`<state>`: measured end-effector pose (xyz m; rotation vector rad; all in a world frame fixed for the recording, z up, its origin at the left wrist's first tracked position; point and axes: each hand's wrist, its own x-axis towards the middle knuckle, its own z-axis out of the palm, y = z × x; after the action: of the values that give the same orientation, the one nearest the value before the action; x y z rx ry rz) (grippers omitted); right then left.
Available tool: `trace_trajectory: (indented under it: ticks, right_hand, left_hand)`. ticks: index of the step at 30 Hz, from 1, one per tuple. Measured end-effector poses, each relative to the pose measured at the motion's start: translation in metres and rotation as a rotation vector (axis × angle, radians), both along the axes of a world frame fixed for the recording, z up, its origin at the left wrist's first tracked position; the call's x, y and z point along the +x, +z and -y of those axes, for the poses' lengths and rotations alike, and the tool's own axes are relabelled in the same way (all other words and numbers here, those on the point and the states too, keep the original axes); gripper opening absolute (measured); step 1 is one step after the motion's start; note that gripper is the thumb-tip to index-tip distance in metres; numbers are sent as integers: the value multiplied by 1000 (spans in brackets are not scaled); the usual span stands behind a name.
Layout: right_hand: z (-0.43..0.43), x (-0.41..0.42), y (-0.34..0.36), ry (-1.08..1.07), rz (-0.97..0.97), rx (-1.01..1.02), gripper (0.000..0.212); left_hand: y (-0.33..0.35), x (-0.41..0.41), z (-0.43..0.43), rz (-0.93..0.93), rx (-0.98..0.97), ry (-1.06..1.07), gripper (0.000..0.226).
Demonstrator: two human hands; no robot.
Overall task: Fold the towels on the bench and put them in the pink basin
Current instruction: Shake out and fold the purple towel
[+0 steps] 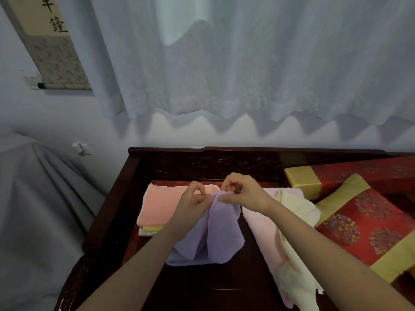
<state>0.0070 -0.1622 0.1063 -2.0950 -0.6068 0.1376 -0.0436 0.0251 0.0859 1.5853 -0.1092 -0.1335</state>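
Note:
A lavender towel (215, 234) hangs over the dark wooden bench (125, 198), its lower end resting on the seat. My left hand (193, 203) and my right hand (240, 189) pinch its top edge close together, side by side. To the left lies a folded stack topped by a salmon-pink towel (161, 205), with a yellow towel (152, 228) and a white one under it. On the right, a pale pink towel (265, 232) and a cream towel (296, 209) lie unfolded along the seat. No pink basin is in view.
Red and gold cushions (363, 221) and a matching bolster (336, 176) fill the bench's right end. The carved backrest (213, 162) stands behind, against a wall with a white curtain (247, 63). Grey draped cloth (40, 198) covers something at the left. A scroll (49, 46) hangs above.

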Motion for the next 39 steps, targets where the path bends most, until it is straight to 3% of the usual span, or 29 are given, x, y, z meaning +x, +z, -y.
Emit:
trace_trajectory:
  ticks: [6,11,13,17,20,23,29,33,37,39]
  right_hand:
    - [1,1,32,-56,110,91,13]
    - [-2,-1,62,-9,80,247,12]
    - [-2,-2,75,-1,86,333,13]
    - [9,1,102,-37,115,413,17]
    - [26,7,117,-120,135,492,18]
    - [47,12,124,-202,166,508,19]
    - [95,31,103,-458,192,409,21]
    - [101,35,81,-525,177,407,22]
    - [100,38,71,-545,154,423,21]
    - [103,39,69,-561,148,420,21]
  left_hand:
    - [1,-11,6,187,228,185,24]
    - [0,-5,10,293,392,163,35]
    - [-2,1,11,332,422,166,29]
    - [-18,8,7,314,390,74,39]
    - [-30,8,0,305,384,9,28]
    - [-27,3,-2,259,351,-43,34]
    - [51,17,-32,466,237,172,26]
    - [80,30,-44,598,563,26,35]
    - [85,49,-75,574,829,-249,47]
    - [79,56,-90,545,1017,-401,39]
